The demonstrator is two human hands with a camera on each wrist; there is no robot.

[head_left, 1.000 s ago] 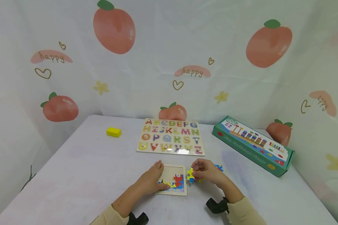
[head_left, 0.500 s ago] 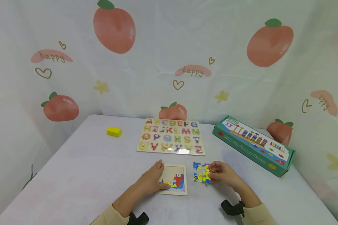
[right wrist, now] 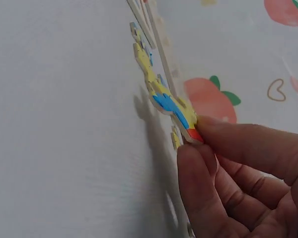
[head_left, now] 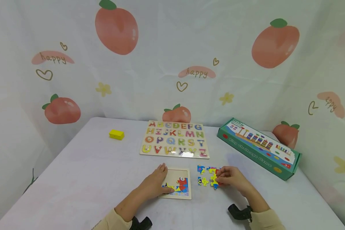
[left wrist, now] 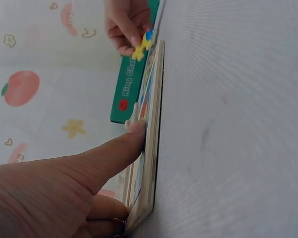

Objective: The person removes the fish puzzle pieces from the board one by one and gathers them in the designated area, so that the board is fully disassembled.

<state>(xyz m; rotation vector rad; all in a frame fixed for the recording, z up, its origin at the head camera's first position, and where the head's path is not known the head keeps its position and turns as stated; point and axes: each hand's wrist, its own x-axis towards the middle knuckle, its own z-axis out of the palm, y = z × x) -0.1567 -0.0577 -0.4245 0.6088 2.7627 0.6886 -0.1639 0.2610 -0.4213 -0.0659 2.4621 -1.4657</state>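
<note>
A small wooden puzzle tray (head_left: 175, 174) lies on the table, with red, yellow and blue pieces fitted along its near side. My left hand (head_left: 153, 183) holds the tray at its left side, thumb reaching over the fitted pieces and the other fingers at the edge. To the right of the tray, my right hand (head_left: 233, 178) pinches a yellow, blue and red jigsaw piece (right wrist: 171, 106) between thumb and fingers; the piece is tilted in the right wrist view. Several loose jigsaw pieces (head_left: 201, 169) lie between the tray and that hand, some partly hidden behind its fingers.
Behind the tray lies a wooden alphabet board (head_left: 164, 140). A green Ring Challenge Game box (head_left: 256, 148) stands at the back right, and a yellow block (head_left: 116, 134) at the back left. A printed cloth (head_left: 149, 73) hangs behind the white table (head_left: 83, 179).
My right hand has moved right, away from the tray, with the jigsaw piece in its fingers. The loose pieces it covered now show. My left hand and the tray have stayed put.
</note>
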